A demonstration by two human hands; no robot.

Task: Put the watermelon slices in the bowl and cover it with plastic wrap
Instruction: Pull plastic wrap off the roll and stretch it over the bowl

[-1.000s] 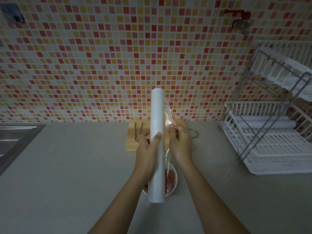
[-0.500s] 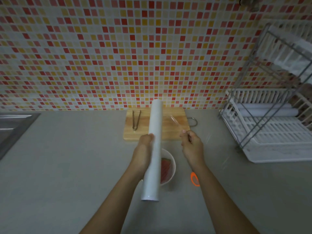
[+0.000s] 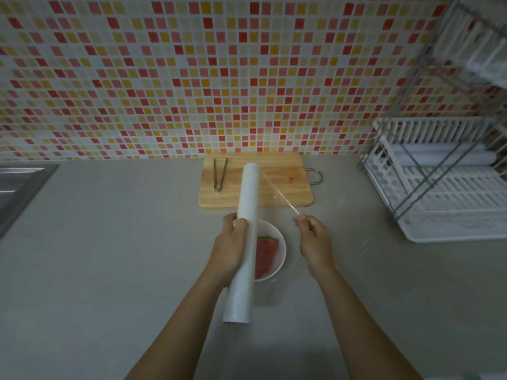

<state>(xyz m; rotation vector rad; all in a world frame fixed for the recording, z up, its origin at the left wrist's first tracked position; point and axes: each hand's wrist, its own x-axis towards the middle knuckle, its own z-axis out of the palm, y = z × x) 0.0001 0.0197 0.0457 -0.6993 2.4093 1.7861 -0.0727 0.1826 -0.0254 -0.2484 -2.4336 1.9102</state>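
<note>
Head view, hands (image 3: pixel 312 242) farther apart, plastic wrap (image 3: pixel 279 196) stretched wider

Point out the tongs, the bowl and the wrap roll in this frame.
tongs (image 3: pixel 220 174): head view, on the arms near their middle.
bowl (image 3: pixel 280 244): head view, on the white rim at the right side.
wrap roll (image 3: pixel 245 215): head view, on the white tube above the left hand.

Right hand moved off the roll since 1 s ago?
Yes. The right hand has pulled rightward away from the roll, drawing film out; it is now right of the bowl instead of against the roll.
</note>
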